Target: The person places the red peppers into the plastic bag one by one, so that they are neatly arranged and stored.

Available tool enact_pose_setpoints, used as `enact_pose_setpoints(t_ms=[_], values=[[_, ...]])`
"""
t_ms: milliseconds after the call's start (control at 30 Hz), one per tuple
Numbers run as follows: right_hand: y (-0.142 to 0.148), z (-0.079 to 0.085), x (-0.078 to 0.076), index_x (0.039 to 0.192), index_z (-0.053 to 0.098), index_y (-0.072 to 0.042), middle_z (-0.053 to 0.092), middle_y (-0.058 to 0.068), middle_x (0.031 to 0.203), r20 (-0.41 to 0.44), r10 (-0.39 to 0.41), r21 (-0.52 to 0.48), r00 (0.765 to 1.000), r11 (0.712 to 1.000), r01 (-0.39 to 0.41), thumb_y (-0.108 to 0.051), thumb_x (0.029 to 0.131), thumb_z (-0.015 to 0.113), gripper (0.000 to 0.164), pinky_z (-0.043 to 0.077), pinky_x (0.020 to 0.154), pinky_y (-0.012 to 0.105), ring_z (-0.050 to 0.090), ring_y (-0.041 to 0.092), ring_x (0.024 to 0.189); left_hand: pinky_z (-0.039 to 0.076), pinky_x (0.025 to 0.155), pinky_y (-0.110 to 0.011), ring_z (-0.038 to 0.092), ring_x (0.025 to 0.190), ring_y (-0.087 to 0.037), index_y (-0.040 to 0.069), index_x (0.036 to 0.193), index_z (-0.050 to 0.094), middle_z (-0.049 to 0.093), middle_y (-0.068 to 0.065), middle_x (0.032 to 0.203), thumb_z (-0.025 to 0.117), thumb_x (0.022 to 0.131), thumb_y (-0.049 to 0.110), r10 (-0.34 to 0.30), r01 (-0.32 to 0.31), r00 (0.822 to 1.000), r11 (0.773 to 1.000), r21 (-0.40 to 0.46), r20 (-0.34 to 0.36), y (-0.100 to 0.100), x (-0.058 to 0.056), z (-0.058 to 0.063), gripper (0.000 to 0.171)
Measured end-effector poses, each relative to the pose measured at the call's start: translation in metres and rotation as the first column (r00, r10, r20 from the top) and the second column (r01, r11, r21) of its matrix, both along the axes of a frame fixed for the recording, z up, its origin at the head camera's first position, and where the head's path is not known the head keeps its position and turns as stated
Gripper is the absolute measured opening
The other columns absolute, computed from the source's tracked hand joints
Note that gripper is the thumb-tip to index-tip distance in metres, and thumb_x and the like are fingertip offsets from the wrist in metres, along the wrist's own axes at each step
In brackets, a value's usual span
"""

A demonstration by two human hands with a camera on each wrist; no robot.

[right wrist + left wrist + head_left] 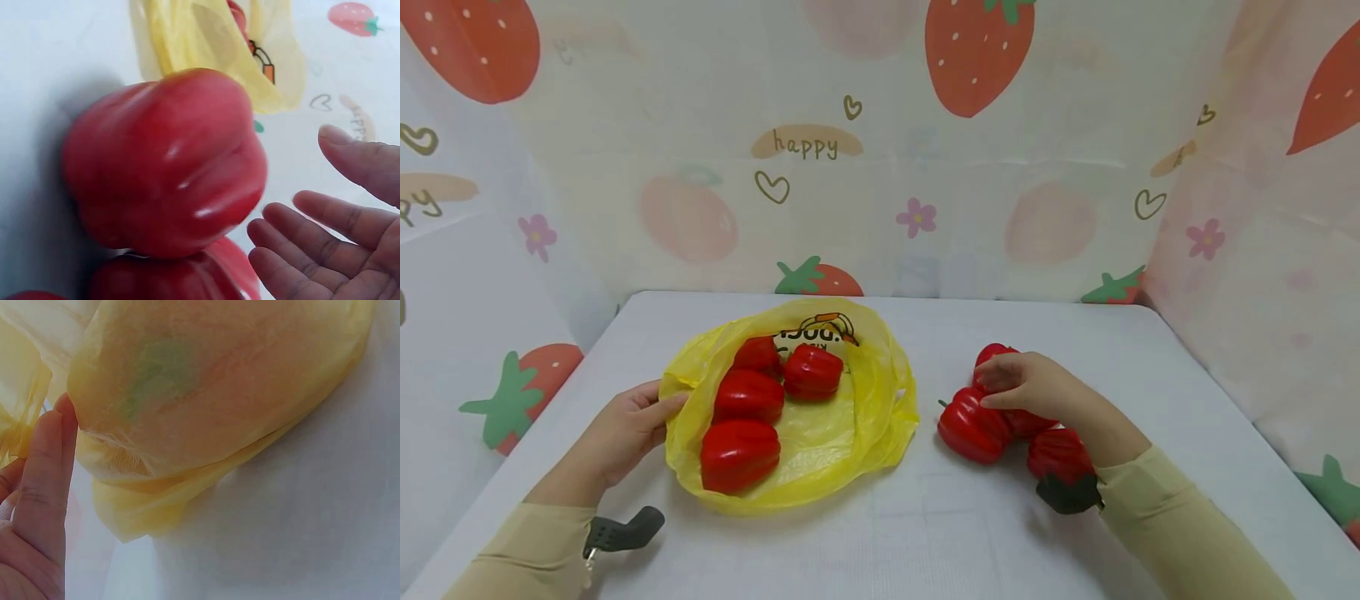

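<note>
A yellow plastic bag (820, 442) lies with its mouth spread wide, holding several red bell peppers (741, 454). At its left rim my left hand (628, 429) pinches the thin plastic between thumb and fingers; in the left wrist view the fingertips (47, 434) sit at the yellow film. To the right of the bag, several more red bell peppers (973, 425) are bunched together. Over this bunch is my right hand (1037, 387), holding nothing. In the right wrist view its fingers (312, 244) are spread and relaxed beside a large glossy pepper (169, 162).
Everything stands on a white tabletop (910, 533). Behind and at both sides hangs a pale cloth (955, 167) printed with strawberries, hearts and flowers. A dark strap piece (625, 531) sticks out from the left wrist over the table.
</note>
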State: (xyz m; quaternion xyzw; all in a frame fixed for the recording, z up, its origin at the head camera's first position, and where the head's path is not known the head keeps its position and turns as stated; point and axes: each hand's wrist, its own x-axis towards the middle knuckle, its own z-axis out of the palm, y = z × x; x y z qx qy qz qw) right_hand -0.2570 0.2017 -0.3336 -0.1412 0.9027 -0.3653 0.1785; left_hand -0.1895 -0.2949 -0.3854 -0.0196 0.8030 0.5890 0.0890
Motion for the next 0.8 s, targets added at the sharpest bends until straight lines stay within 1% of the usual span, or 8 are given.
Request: enact_pose_setpoints(t_ms=[133, 233, 300, 467, 533, 633, 800], values=[[0.001, -0.005, 0.004, 0.123, 0.055, -0.009, 0.060, 0.007, 0.115, 0.020, -0.014, -0.003, 1.000, 1.000, 0.014, -0.026, 0.078, 0.072, 0.051, 0.052, 0.078, 0.036, 0.055, 0.026, 0.108, 0.049, 0.084, -0.025, 0.057, 0.099, -0.013, 0.006, 0.135, 0.040, 0.054, 0.005, 0.116, 0.052, 0.087, 0.049, 0.000, 0.000, 1.000, 1.000, -0.002, -0.005, -0.001, -0.001, -0.002, 0.066], [0.000, -0.008, 0.007, 0.124, 0.054, -0.010, 0.059, 0.007, 0.117, 0.026, -0.026, -0.007, 0.999, 1.000, 0.026, -0.025, 0.077, 0.073, 0.053, 0.053, 0.076, 0.037, 0.053, 0.027, 0.109, 0.049, 0.084, -0.025, 0.057, 0.099, -0.013, 0.006, 0.135, 0.040, 0.054, 0.005, 0.117, 0.052, 0.087, 0.050, 0.000, 0.000, 1.000, 1.000, -0.002, -0.005, -0.002, -0.002, -0.003, 0.066], [-0.001, -0.010, 0.009, 0.124, 0.055, -0.012, 0.058, 0.006, 0.117, 0.025, -0.035, 0.011, 0.999, 0.999, 0.035, -0.025, 0.075, 0.075, 0.054, 0.053, 0.075, 0.037, 0.053, 0.027, 0.109, 0.049, 0.084, -0.025, 0.057, 0.099, -0.013, 0.006, 0.135, 0.040, 0.054, 0.004, 0.118, 0.052, 0.087, 0.050, -0.001, 0.001, 1.000, 1.000, -0.002, -0.005, -0.002, -0.002, -0.003, 0.066], [-0.005, -0.015, 0.013, 0.125, 0.055, -0.015, 0.057, 0.006, 0.119, 0.021, -0.013, 0.071, 1.000, 0.997, 0.012, -0.024, 0.073, 0.077, 0.057, 0.053, 0.075, 0.037, 0.054, 0.027, 0.108, 0.048, 0.085, -0.026, 0.056, 0.101, -0.014, 0.007, 0.134, 0.041, 0.052, 0.001, 0.120, 0.052, 0.086, 0.052, 0.003, -0.003, 1.000, 1.000, -0.006, 0.003, -0.001, -0.002, -0.003, 0.067], [-0.006, -0.017, 0.014, 0.127, 0.054, -0.015, 0.057, 0.006, 0.120, 0.024, -0.002, 0.078, 1.000, 0.997, 0.000, -0.023, 0.073, 0.077, 0.059, 0.053, 0.076, 0.038, 0.054, 0.027, 0.109, 0.048, 0.085, -0.026, 0.056, 0.101, -0.014, 0.007, 0.134, 0.041, 0.052, 0.000, 0.121, 0.052, 0.085, 0.052, 0.004, -0.004, 1.000, 1.000, -0.009, 0.003, -0.001, -0.002, -0.002, 0.067], [-0.007, -0.020, 0.015, 0.127, 0.054, -0.018, 0.057, 0.004, 0.121, 0.027, -0.013, 0.093, 1.000, 0.996, 0.011, -0.022, 0.072, 0.078, 0.060, 0.053, 0.077, 0.038, 0.053, 0.025, 0.111, 0.048, 0.085, -0.026, 0.056, 0.101, -0.015, 0.007, 0.134, 0.041, 0.052, -0.001, 0.121, 0.052, 0.086, 0.052, 0.003, -0.003, 1.000, 1.000, -0.012, -0.001, 0.000, -0.002, -0.002, 0.067], [-0.008, -0.024, 0.015, 0.128, 0.053, -0.023, 0.056, 0.001, 0.121, 0.043, -0.022, 0.118, 0.999, 0.993, 0.017, -0.023, 0.070, 0.079, 0.063, 0.053, 0.074, 0.037, 0.049, 0.025, 0.113, 0.048, 0.085, -0.025, 0.056, 0.101, -0.015, 0.007, 0.134, 0.041, 0.052, -0.002, 0.121, 0.052, 0.086, 0.052, 0.005, -0.005, 1.000, 1.000, -0.016, 0.006, 0.000, -0.001, -0.001, 0.067]])
